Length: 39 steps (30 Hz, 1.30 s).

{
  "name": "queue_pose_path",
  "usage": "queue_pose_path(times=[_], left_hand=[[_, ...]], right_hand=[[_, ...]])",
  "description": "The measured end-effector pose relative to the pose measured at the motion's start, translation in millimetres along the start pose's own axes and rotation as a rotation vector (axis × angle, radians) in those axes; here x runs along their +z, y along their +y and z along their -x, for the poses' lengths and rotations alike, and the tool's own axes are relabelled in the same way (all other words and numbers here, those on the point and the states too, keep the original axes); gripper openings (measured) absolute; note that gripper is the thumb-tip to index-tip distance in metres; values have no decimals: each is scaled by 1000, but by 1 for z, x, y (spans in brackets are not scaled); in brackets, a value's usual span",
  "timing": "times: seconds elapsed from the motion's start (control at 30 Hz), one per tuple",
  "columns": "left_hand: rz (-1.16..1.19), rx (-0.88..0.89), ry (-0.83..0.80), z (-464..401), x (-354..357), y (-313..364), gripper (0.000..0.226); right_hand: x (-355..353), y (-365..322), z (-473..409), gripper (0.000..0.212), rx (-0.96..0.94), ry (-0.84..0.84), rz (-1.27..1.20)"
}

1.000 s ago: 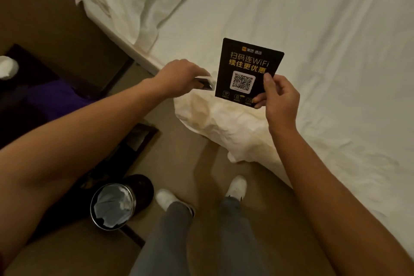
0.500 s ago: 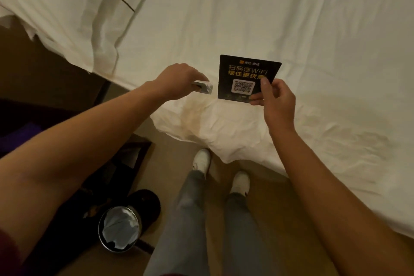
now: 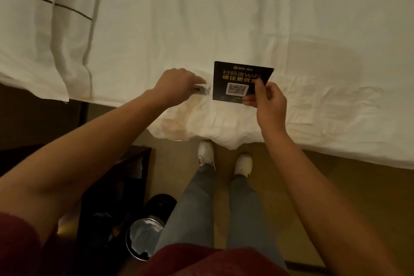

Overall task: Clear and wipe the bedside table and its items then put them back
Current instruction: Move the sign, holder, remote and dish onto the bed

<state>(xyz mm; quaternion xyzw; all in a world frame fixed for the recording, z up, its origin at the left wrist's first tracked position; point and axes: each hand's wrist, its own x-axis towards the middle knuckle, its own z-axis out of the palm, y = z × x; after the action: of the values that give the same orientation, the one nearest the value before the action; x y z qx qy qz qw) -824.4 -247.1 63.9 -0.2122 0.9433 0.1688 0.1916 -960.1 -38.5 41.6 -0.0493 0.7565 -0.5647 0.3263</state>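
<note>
Head view. Item one: black WiFi card (image 3: 239,83), pinched at its near right corner by your right hand (image 3: 268,105), held over the bed (image 3: 246,18). Item two: small silvery object (image 3: 201,90), fingers of your left hand (image 3: 177,85) curled round it. Lay both flat on the sheet, well apart, away from the edge. Near left: dark worktop (image 3: 132,163), lined bin (image 3: 145,237) on the floor.

Over the white bed (image 3: 246,18), the right hand (image 3: 268,102) pinches a black WiFi card (image 3: 235,80); the left hand (image 3: 177,85) grips a small object (image 3: 201,89).
</note>
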Motion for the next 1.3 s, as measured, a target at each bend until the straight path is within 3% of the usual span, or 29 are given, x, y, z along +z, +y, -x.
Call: queue_pose_path(times=[0.27, 0.67, 0.93, 1.3], left_hand=[[-69, 51, -7, -5, 20, -7, 33], [35, 10, -38, -4, 40, -7, 25], [114, -49, -52, -7, 47, -11, 42], [184, -14, -43, -3, 42, -12, 50]], right_hand=[[5, 20, 2, 20, 16, -32, -23], [4, 23, -4, 19, 20, -91, 38], [0, 15, -2, 41, -7, -120, 153], [-5, 8, -3, 47, -22, -129, 224]])
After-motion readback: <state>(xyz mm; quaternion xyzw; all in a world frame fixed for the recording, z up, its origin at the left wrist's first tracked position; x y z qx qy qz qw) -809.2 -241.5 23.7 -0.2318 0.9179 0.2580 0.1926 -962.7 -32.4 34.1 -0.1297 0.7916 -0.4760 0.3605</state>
